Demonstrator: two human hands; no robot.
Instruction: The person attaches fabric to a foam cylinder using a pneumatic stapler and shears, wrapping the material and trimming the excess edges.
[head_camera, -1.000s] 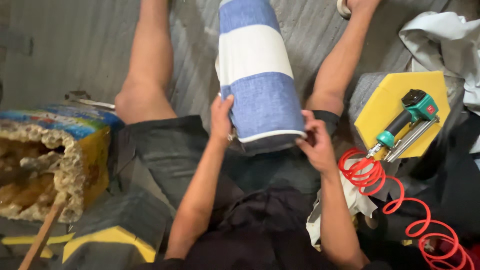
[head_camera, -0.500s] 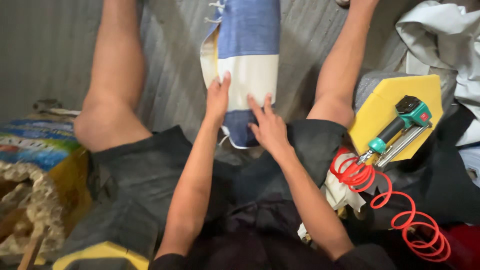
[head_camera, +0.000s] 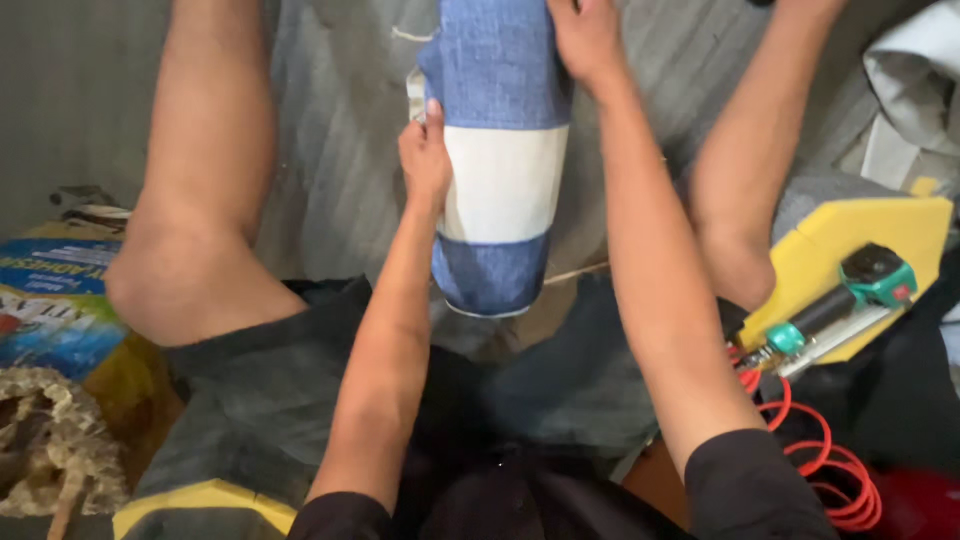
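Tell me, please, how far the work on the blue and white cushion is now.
The striped fabric cover already wraps the cushion's near end smoothly. In hand: the left hand grips its left edge, where pale filling shows, and the right hand presses on top. Left: that open edge. The pneumatic stapler lies untouched on the yellow board.

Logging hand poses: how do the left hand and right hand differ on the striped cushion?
The left hand grips the blue-and-white striped cushion's side edge by the white band, fingers curled. The right hand lies higher, flatter, on the upper blue band near the frame's top. Both touch the cushion, bare.
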